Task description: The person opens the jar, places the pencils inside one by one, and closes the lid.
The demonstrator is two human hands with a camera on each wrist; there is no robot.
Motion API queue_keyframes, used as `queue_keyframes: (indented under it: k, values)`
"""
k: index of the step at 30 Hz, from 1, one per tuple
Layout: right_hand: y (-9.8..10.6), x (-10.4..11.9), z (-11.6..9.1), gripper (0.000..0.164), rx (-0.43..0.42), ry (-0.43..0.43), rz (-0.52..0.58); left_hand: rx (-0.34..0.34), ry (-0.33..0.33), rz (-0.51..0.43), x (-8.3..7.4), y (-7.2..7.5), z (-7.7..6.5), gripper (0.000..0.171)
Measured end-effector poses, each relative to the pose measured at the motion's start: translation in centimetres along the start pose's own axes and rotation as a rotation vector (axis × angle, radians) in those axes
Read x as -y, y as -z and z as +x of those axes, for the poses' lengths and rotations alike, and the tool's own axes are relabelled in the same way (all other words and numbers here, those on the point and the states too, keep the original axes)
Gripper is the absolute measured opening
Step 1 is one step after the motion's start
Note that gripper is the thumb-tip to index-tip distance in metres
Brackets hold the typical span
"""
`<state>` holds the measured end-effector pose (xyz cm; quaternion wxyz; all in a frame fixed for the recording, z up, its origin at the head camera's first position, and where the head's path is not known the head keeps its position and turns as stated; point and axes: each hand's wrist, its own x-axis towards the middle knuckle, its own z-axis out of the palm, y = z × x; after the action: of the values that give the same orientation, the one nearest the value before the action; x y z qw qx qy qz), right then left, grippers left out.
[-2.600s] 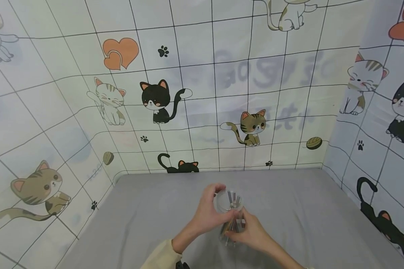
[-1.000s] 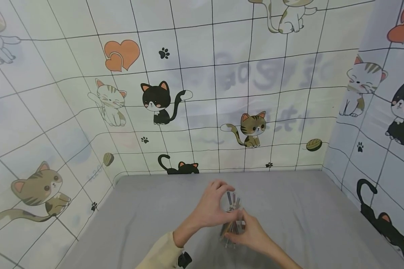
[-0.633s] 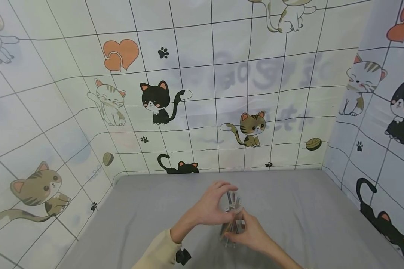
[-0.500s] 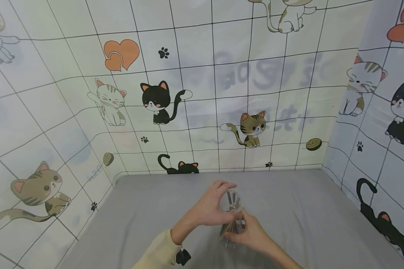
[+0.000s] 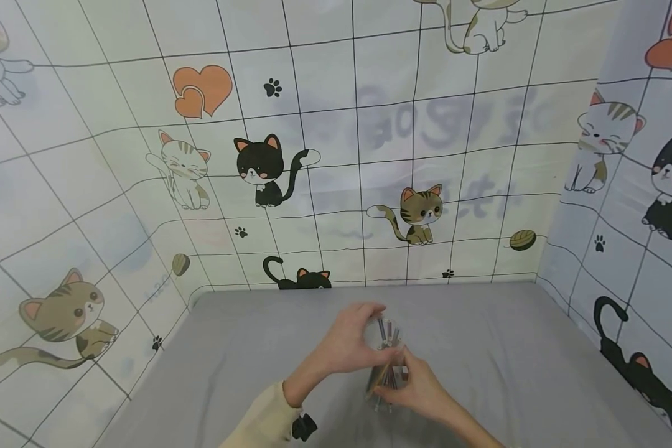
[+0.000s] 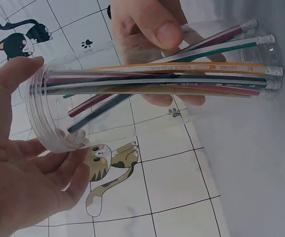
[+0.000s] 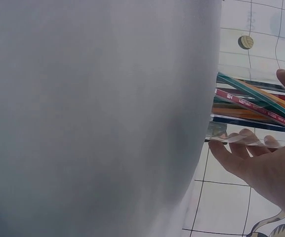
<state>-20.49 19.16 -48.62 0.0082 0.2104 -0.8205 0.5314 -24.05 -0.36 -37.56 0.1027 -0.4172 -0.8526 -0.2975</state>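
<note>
A clear cylindrical jar [image 6: 107, 113] holds several pencils [image 6: 201, 66], their eraser ends at the jar's lower end. One is yellow; others are red, green and dark. In the head view the jar stands upright between the hands. My left hand [image 5: 344, 342] grips the clear ridged top end [image 6: 46, 123], thumb on one side and fingers curled round the other. Lower down, my right hand [image 5: 422, 386] holds the jar's body between thumb and fingers. The right wrist view shows the pencils [image 7: 253, 106] through the clear wall, with the right hand's fingertips [image 7: 219, 148] against it.
A grey cloth [image 5: 257, 348] covers the table. Behind and at both sides hangs a white gridded curtain [image 5: 336, 155] with cartoon cats. A small black object [image 5: 304, 427] sits at the left sleeve's cuff [image 5: 277, 407].
My left hand's fingers swung forward and right over the jar's top, then turned slightly back left. The right hand and the jar have stayed in place.
</note>
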Motion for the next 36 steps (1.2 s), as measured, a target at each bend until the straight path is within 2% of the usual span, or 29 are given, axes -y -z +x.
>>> queue_keyframes:
  k: [5,8,11,14,16,18,22,29,33,36]
  values:
    - [0.1,0.0,-0.1,0.064,0.006,0.007,-0.007,0.083,-0.014,-0.087,0.6,0.2,0.0,0.064]
    - [0.1,0.0,-0.1,0.062,0.006,0.009,0.001,0.092,0.005,-0.115,0.6,0.1,-0.1,0.064]
    - [0.1,0.0,-0.1,0.065,0.005,0.003,0.015,0.033,0.045,-0.085,0.2,-0.3,-0.3,0.067]
    - [0.1,0.1,0.0,0.067,0.0,-0.002,0.017,-0.059,0.08,0.008,-0.3,-0.7,-0.5,0.069]
    - [0.1,0.1,0.0,0.067,-0.004,0.001,0.009,-0.106,0.087,0.067,-0.5,-0.9,-0.5,0.066]
    - [0.0,0.0,0.0,0.069,-0.005,0.001,0.008,-0.121,0.082,0.094,-0.5,-1.0,-0.4,0.063]
    - [0.1,-0.1,-0.1,0.073,-0.001,-0.014,0.021,-0.093,0.042,0.079,-0.3,-0.8,-0.3,0.06]
    - [0.2,0.1,0.0,0.065,0.005,0.002,0.016,0.033,-0.013,-0.026,0.2,0.1,-0.2,0.061]
    - [0.1,0.2,-0.1,0.065,-0.003,0.008,0.009,0.06,0.014,-0.078,0.1,0.2,-0.3,0.066]
    - [0.1,0.2,-0.1,0.073,-0.007,-0.01,0.006,0.016,0.066,-0.059,-0.2,-0.1,-0.5,0.073]
